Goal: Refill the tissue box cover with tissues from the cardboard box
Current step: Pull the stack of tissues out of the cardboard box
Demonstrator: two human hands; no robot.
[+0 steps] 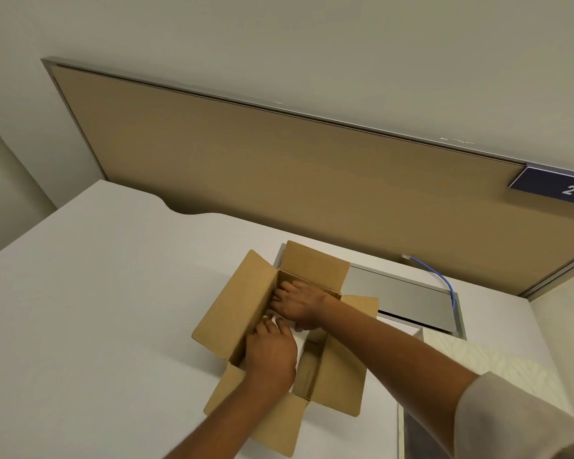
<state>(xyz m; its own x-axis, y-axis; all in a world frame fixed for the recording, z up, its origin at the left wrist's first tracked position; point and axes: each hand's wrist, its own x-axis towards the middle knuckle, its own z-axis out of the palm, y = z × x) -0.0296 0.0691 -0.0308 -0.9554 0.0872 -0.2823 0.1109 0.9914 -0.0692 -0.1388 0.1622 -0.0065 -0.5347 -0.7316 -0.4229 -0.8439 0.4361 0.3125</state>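
Observation:
A brown cardboard box point(232, 313) stands on the white desk with all its flaps folded outward. Both of my hands are inside it. My left hand point(272, 352) lies over a white stack of tissues point(299, 344) at the near end, fingers curled on it. My right hand point(299, 304) reaches in from the right and presses on the far end of the same white stack, thumb under its edge. Most of the tissues are hidden by my hands. The pale patterned tissue box cover point(497, 369) stands to the right of the box, partly behind my right forearm.
The white desk point(96, 309) stretches to the left. A grey metal cable tray lid point(411, 299) lies behind the box, with a blue cable point(444, 279) running into it. A tan partition panel point(279, 177) rises at the desk's back edge.

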